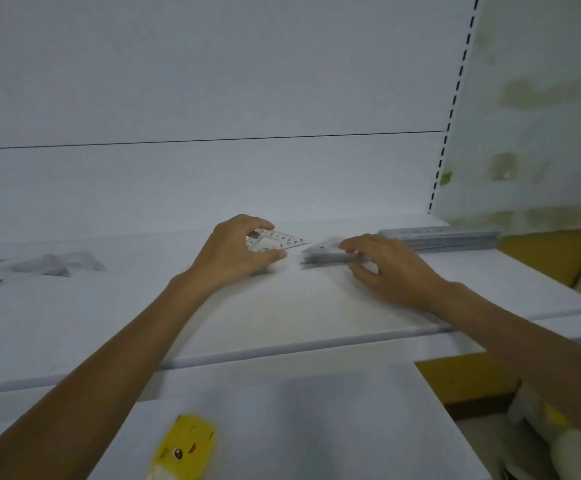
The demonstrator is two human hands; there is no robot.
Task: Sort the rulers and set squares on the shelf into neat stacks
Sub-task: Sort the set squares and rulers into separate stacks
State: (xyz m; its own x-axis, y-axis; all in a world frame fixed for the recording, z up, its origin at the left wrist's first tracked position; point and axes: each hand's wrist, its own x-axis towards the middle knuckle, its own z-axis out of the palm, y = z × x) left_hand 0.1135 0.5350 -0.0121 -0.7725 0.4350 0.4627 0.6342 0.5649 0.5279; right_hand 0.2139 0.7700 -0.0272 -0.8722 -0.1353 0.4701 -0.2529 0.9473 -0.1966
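While our left hand (237,252) pinches a set square (278,241) at mid-frame, we record our right hand (386,268) gripping a stack (323,253) just right of it.

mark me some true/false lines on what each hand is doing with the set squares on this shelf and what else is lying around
1. The left hand pinches a clear set square with printed numbers. True.
2. The right hand hangs in the air, touching nothing. False: its fingers and thumb hold a small stack of set squares.
3. A flat stack of rulers lies at the right end of the shelf. True.
4. The yellow packet lies beside the rulers. False: it lies on the lower shelf in front.
5. Nothing lies left of the hands. False: blurry clear pieces lie there.
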